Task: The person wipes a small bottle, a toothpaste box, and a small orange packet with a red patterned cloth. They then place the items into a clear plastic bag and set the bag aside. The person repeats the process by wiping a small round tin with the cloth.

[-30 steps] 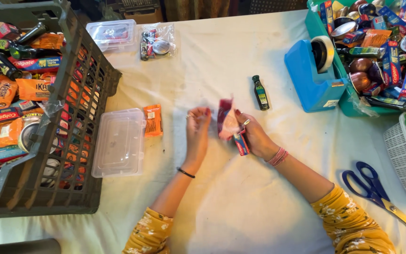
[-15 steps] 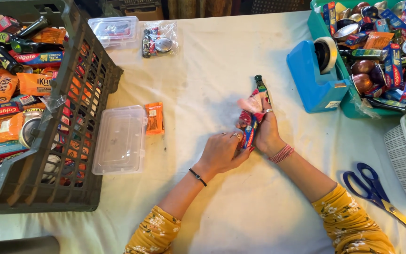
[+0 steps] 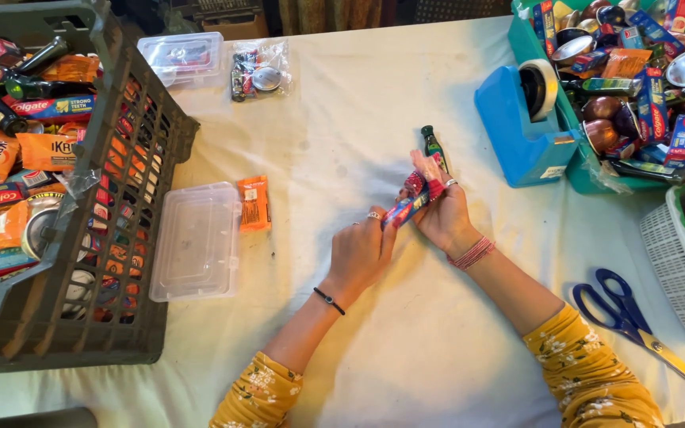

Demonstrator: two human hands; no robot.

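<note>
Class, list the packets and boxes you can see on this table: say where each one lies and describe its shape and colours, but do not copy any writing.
Orange packet: flat rectangle, beside the clear lidded box.
Red and blue tube: long, slim, held between left hand and right hand.
Clear bag: small items inside, at the far edge.
Red and blue cartons: upright in the green bin.

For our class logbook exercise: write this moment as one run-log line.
left hand: gripping small packets | right hand: gripping same packets | nearby: small dark bottle, orange sachet, clear plastic box | surface: white cloth table
</note>
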